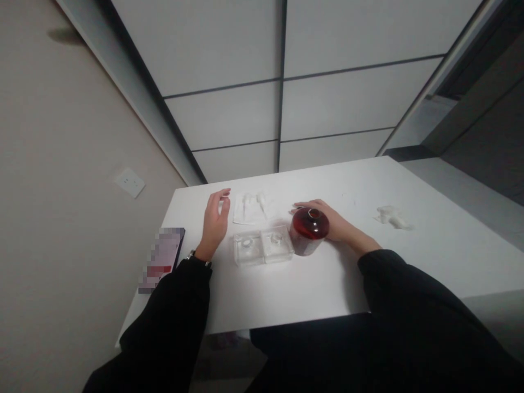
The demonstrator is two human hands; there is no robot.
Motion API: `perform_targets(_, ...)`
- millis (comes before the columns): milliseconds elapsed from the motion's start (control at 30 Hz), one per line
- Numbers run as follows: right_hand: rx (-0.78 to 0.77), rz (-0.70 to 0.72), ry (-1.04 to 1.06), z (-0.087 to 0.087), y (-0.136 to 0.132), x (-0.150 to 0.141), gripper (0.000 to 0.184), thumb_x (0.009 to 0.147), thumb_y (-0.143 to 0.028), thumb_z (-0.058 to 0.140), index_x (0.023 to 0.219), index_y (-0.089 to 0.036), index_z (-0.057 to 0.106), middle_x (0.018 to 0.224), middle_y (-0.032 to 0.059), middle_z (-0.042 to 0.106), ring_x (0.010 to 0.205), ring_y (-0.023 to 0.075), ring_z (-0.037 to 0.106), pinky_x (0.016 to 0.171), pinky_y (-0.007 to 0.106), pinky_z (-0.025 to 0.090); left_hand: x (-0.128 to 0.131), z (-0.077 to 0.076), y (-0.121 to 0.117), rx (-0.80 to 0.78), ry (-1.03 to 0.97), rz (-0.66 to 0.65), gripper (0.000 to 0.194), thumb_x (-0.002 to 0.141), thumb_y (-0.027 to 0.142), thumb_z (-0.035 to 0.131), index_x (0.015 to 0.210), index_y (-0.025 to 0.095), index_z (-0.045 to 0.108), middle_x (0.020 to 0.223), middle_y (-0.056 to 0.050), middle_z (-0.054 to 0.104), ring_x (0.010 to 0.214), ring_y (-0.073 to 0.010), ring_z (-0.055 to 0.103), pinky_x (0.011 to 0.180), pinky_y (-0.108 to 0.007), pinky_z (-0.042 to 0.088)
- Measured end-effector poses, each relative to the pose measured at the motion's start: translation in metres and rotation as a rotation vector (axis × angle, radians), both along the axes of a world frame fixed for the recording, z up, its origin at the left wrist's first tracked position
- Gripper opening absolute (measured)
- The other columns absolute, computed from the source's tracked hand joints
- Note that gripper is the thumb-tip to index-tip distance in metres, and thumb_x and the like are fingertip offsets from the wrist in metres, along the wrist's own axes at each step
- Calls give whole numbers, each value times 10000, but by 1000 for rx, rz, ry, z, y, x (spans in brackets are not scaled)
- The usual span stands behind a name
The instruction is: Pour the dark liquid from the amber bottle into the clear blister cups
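Observation:
A dark red glass bottle [309,230] stands on the white table [311,284], and my right hand [333,221] wraps round its far side. Just left of the bottle sit two small clear square bottles [263,247], side by side. My left hand [215,224] hovers beside them with its fingers stretched out and apart, holding nothing. Behind the clear bottles lies a clear plastic bag [251,207] with white pump parts inside.
A phone [161,259] lies at the table's left edge, near my left wrist. A crumpled bit of white plastic [392,217] lies to the right. A wall with a socket [129,182] runs along the left side.

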State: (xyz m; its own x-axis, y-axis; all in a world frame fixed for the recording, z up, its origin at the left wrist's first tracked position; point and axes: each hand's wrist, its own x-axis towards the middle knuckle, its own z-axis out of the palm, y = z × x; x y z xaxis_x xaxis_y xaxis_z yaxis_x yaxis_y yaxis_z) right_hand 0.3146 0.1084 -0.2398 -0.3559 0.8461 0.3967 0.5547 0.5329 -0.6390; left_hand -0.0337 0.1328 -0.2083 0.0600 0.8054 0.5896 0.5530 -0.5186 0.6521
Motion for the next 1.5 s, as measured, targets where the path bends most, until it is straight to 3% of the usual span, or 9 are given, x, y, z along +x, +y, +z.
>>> perform_targets(133, -3, -69, 87, 8, -8, 6, 164, 857, -295, 733, 995, -273, 819, 1086, 95, 805, 1009, 326, 740, 938, 570, 621, 4, 0, -7, 4, 80, -40, 359, 1089, 430, 436, 1236, 194, 663, 1239, -110, 703, 1185, -246, 655, 1085, -453, 500)
perform_targets(233, 29, -193, 209, 27, -20, 11, 245, 954, -351, 673, 1154, -255, 776, 1185, 107, 752, 998, 271, 742, 882, 516, 659, 5, 2, -8, -8, 78, -33, 351, 1089, 412, 426, 1227, 193, 663, 1237, -110, 705, 1173, -244, 660, 1071, -445, 505)
perform_targets(300, 72, -243, 399, 46, -33, 8, 262, 945, -342, 729, 1202, -296, 751, 1259, 76, 711, 1071, 237, 739, 956, 470, 653, 5, 2, -7, -17, 68, -29, 359, 1085, 419, 428, 1240, 193, 659, 1240, -111, 702, 1159, -242, 665, 1062, -440, 507)
perform_targets(400, 119, -196, 655, 70, -55, -7, 245, 894, -264, 810, 1127, -321, 759, 1191, 29, 694, 1123, 209, 737, 1043, 422, 622, 6, -1, -6, -38, 60, -39, 372, 1075, 431, 437, 1257, 191, 655, 1221, -110, 703, 1145, -242, 671, 1056, -436, 508)
perform_targets(500, 94, -151, 756, 81, -70, -23, 254, 882, -253, 835, 1115, -310, 749, 1159, 26, 708, 1097, 213, 762, 1002, 400, 644, 7, -1, -5, -60, 46, -39, 371, 1069, 424, 440, 1267, 193, 652, 1209, -109, 710, 1145, -246, 674, 1064, -441, 502)
perform_targets(833, 100, -55, 702, 68, -72, -43, 149, 933, -214, 771, 1053, -285, 718, 1114, 35, 703, 1103, 211, 724, 1012, 421, 601, 10, 0, -7, -155, 30, -58, 393, 1055, 437, 436, 1246, 191, 677, 1148, -101, 732, 1110, -257, 684, 1048, -448, 504)
perform_targets(1133, 146, -42, 556, 61, -74, -39, 268, 969, -179, 718, 1185, -337, 734, 1157, 29, 734, 1137, 217, 676, 1012, 436, 559, 14, -2, -7, -175, -71, -97, 440, 1072, 476, 371, 1196, 201, 693, 1100, -89, 738, 1057, -239, 684, 1005, -411, 521)
perform_targets(1367, 117, -81, 514, 60, -77, -38, 187, 986, -311, 709, 1172, -329, 719, 1186, 58, 731, 1165, 266, 687, 1030, 507, 584, 15, -2, -6, -163, -79, -94, 456, 1079, 493, 361, 1166, 208, 707, 1073, -86, 738, 1024, -236, 687, 982, -409, 531)
perform_targets(1500, 82, -153, 627, 54, -77, -40, 341, 940, -387, 764, 1246, -350, 620, 1099, 44, 643, 1083, 247, 703, 982, 446, 618, 16, -2, -6, -157, -76, -93, 459, 1080, 495, 360, 1142, 207, 712, 1058, -86, 734, 1013, -234, 686, 972, -406, 535)
